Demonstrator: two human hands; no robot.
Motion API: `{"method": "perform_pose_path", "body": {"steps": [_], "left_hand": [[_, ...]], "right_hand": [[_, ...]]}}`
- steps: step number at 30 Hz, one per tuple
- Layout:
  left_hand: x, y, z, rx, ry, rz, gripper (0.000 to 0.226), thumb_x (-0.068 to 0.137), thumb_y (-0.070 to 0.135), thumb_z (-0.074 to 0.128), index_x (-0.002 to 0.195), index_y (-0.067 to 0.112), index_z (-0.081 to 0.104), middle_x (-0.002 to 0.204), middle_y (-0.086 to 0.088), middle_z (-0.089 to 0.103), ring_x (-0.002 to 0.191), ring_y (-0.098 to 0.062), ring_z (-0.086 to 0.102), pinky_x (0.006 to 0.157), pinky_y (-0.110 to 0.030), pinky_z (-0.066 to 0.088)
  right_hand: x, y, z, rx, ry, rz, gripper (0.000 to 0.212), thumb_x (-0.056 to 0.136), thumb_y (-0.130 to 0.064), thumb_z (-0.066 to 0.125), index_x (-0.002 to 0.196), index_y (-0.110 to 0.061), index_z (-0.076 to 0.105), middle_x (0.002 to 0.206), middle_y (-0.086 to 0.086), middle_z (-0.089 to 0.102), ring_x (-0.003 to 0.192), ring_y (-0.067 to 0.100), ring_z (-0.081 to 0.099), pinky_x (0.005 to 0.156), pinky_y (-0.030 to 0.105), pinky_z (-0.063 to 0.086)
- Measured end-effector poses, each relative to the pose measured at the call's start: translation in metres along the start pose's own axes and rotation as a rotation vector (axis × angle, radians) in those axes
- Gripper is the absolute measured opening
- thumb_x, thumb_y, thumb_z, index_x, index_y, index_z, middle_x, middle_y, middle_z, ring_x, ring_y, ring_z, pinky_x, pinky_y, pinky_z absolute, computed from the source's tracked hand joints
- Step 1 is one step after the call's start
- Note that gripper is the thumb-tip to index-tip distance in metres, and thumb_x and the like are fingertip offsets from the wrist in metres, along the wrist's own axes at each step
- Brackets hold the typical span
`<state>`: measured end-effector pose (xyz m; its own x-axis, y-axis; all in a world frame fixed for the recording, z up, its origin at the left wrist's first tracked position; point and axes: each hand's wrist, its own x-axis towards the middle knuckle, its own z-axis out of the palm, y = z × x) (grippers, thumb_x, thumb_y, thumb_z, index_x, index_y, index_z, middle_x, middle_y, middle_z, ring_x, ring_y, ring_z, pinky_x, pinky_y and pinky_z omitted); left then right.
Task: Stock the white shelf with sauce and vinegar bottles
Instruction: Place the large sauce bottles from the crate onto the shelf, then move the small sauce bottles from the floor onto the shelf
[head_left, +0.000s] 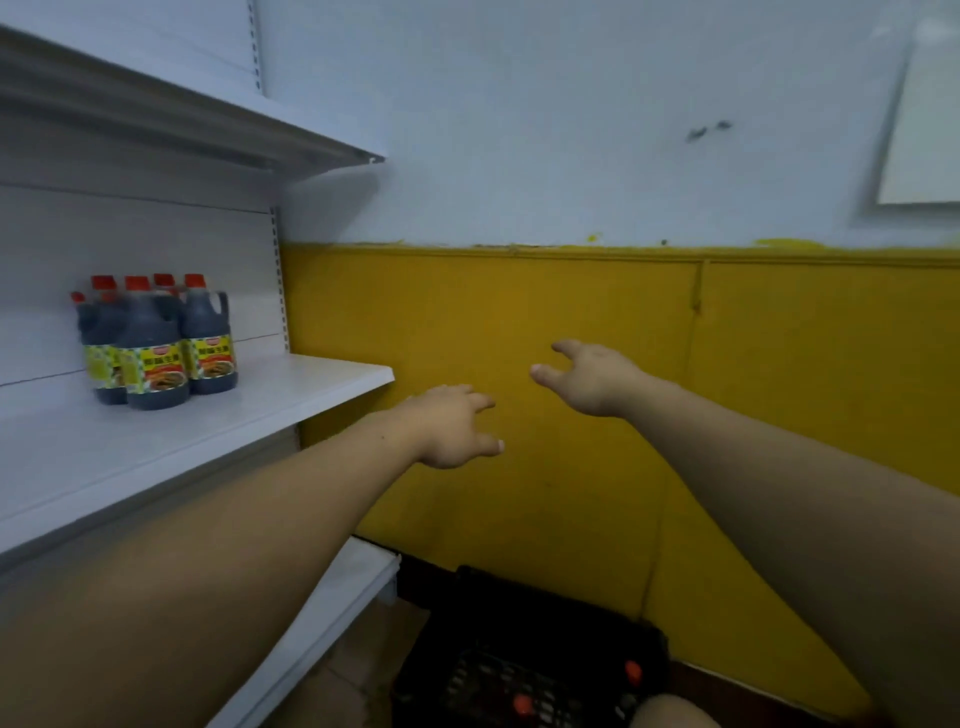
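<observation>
Colours I'm seeing from here
I'm seeing dark bottles (156, 353) wearing red caps and yellow labels, a white shelf (291, 389), and a black crate (530, 670).

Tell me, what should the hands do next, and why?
Probably reach down into the black crate for another bottle. Both the left hand and the right hand are open and empty, red caps show in the crate, and the white shelf has bare room beside the dark bottles.
</observation>
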<state>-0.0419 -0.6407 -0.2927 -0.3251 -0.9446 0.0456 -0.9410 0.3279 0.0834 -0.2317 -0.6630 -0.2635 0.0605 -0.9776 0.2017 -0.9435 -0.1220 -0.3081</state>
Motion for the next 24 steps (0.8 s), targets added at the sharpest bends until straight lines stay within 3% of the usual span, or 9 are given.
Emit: {"method": "perform_pose_path", "body": {"steps": [10, 18, 24], "left_hand": [[0.049, 0.065, 0.075, -0.157, -0.18, 0.241, 0.073, 0.09, 0.052, 0.053, 0.151, 0.026, 0.022, 0.16, -0.005, 0.009, 0.147, -0.024, 0.011, 0.118, -0.038, 0.016], [0.078, 0.065, 0.162, -0.198, -0.291, 0.255, 0.072, 0.09, 0.046, 0.057, 0.15, 0.018, 0.026, 0.159, -0.008, 0.017, 0.145, -0.023, 0.018, 0.114, -0.027, 0.019], [0.123, 0.064, 0.234, -0.31, -0.534, 0.178, 0.076, 0.09, 0.051, 0.056, 0.151, 0.024, 0.019, 0.16, -0.003, 0.011, 0.144, -0.025, 0.019, 0.115, -0.036, 0.025]], "right_hand": [[-0.058, 0.1, 0.01, -0.039, -0.048, 0.295, 0.074, 0.096, -0.061, 0.038, 0.155, -0.02, 0.019, 0.161, 0.008, 0.02, 0.145, 0.032, 0.022, 0.114, 0.046, 0.028], [-0.059, 0.152, 0.067, -0.05, -0.194, 0.374, 0.075, 0.096, -0.061, 0.037, 0.155, -0.019, 0.017, 0.161, 0.008, 0.02, 0.146, 0.032, 0.022, 0.115, 0.045, 0.027], [-0.048, 0.201, 0.132, 0.02, -0.328, 0.424, 0.073, 0.098, -0.056, 0.037, 0.156, -0.017, 0.014, 0.161, 0.008, 0.02, 0.145, 0.031, 0.025, 0.112, 0.043, 0.029]]}}
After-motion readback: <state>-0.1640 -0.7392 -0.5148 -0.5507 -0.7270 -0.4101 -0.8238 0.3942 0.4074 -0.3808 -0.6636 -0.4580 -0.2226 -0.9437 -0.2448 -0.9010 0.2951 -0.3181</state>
